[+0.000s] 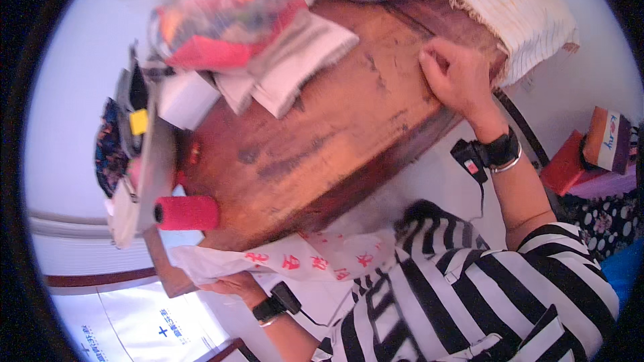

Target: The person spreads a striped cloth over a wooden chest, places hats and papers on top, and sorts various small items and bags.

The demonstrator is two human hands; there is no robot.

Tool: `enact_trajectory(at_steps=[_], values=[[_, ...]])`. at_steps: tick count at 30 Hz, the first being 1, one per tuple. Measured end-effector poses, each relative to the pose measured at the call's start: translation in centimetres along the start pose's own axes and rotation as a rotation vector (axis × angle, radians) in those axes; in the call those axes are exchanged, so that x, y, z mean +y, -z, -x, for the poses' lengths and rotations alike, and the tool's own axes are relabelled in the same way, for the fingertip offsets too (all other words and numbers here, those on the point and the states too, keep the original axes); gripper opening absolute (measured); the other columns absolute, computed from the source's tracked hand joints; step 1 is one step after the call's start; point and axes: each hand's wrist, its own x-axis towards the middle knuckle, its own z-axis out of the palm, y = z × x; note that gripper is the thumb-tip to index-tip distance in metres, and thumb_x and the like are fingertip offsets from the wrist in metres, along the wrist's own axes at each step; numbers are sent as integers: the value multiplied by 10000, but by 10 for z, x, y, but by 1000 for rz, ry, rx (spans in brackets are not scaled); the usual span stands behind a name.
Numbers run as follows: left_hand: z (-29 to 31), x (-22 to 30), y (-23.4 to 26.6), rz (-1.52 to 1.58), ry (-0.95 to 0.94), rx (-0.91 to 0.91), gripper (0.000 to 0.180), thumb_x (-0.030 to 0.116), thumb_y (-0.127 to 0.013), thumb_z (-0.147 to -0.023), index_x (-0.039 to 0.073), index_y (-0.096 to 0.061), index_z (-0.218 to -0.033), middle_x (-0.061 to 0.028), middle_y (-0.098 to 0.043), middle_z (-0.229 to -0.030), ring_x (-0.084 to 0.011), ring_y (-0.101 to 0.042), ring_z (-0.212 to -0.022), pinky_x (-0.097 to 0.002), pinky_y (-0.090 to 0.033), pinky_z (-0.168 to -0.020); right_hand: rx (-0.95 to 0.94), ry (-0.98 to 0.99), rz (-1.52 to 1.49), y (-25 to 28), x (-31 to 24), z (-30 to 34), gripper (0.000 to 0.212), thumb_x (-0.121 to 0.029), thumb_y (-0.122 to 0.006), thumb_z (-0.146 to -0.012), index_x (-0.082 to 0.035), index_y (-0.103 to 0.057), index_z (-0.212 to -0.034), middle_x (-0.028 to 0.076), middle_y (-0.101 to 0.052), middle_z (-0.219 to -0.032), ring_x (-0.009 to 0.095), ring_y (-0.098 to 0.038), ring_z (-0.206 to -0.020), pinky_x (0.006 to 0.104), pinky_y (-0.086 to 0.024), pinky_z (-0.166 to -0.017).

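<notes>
At the lower left, my left hand (235,286) grips the edge of a white plastic bag (335,255) with red print; the bag covers part of its fingers. The bag stretches from there across my lap, below the table's near edge. My right hand (457,75) is raised over the right end of the wooden table (315,141), its fingers curled in toward the thumb. Whatever may be between those fingers is too small to make out. A red spool of thread (191,213) lies on the table's left end, close above the bag.
Filled clear plastic bags (228,20) and folded pale cloth (305,60) lie along the table's far side. A striped cream cloth (533,27) covers the far right corner. A box (604,137) and a red item (563,164) are off to the right. Hanging things (124,127) line the left.
</notes>
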Motion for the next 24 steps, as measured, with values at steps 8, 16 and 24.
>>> enact_trajectory(at_steps=[8,16,24], values=[[-10,-2,-12,91,-63,-1,904,630,-471,-886,-4,-207,-1474,-200,-306,-1487,-331,-313,-1366,-423,-233,-1142,59,0,24,-6,-5,3,139,-253,-624,-813,-123,-671,-821,152,-639,-664,361,-640,-647,461,-496,-573],[-19,36,-28,180,-54,63,622,347,-478,-997,-27,-281,-1454,-205,-342,-1491,-307,-373,-1356,-431,-253,-1143,30,52,82,-3,2,4,150,-258,-626,-822,-118,-675,-838,156,-655,-688,369,-643,-648,471,-496,-566],[-15,15,-22,-115,-153,28,658,424,-556,-953,-37,-358,-1380,-242,-402,-1413,-361,-448,-1262,-455,-344,-1055,5,26,75,-7,-4,3,157,-265,-623,-828,-115,-670,-832,146,-651,-684,362,-642,-646,467,-499,-573]])
